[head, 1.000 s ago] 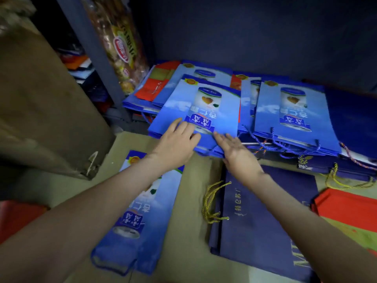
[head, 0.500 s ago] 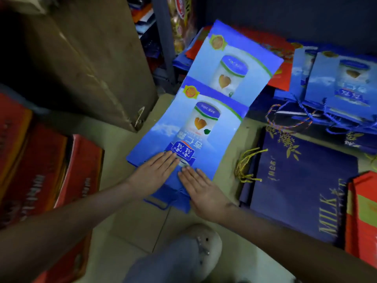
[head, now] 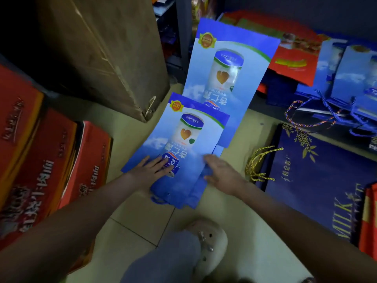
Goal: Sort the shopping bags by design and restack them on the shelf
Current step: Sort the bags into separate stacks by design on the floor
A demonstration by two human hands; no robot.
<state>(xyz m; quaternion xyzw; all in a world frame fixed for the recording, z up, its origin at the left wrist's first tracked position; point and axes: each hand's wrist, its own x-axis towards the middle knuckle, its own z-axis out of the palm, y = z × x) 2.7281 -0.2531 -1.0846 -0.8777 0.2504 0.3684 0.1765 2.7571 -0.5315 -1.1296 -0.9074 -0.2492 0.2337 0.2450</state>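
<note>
A light blue shopping bag (head: 183, 144) printed with a can lies flat on the floor on a small pile of the same design. My left hand (head: 152, 170) presses flat on its near end with straight fingers. My right hand (head: 221, 173) rests at the pile's right edge; its fingers are blurred. A second bag of that design (head: 226, 68) slants down from the low shelf behind. More light blue bags (head: 350, 78) with rope handles sit on the shelf at the right, next to red bags (head: 293, 58).
A dark navy bag (head: 318, 180) with gold cord handles lies on the floor at the right, red bags (head: 369, 219) beside it. Red printed cartons (head: 40, 160) stand at the left, a brown cardboard box (head: 98, 54) behind them. My knee and shoe (head: 208, 240) are below the pile.
Both hands pulled the top light blue bag off the shelf stack and down onto the floor pile near me. Another bag slid half off the shelf behind it.
</note>
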